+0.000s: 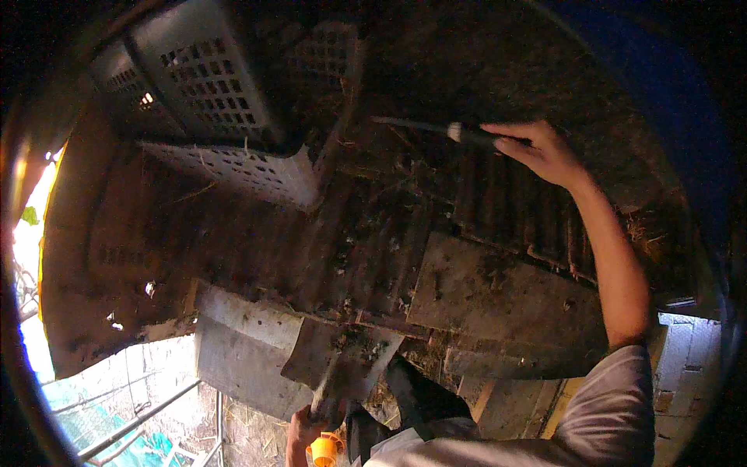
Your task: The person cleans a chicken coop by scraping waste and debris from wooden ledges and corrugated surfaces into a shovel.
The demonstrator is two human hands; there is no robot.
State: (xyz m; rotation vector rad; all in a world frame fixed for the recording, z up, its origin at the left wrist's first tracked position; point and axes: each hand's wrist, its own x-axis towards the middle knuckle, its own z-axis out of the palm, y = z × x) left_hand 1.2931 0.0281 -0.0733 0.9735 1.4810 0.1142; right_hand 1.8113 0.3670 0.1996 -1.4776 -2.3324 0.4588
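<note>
My right hand [537, 149] is raised at the upper right, closed on the dark handle of a slender tool [423, 124]. The tool has a pale band at its middle and points left; its exact kind is unclear. Low in the picture my left hand [306, 429] grips the short shaft of a flat, shovel-like metal scoop [344, 362]. Dark loose debris lies on the scoop's blade, which is beside the edge of a dark slatted floor [373, 262]. An orange plastic cup-like thing [325, 449] is right by my left hand, partly cut off by the picture's bottom edge.
Grey plastic crates with perforated sides [216, 76] stand at the upper left. A worn board [502, 298] lies right of the centre, and pale sheets [245, 344] lie lower left. Metal rails [140, 417] and green netting [99, 435] are beyond the left edge. Straw is scattered about.
</note>
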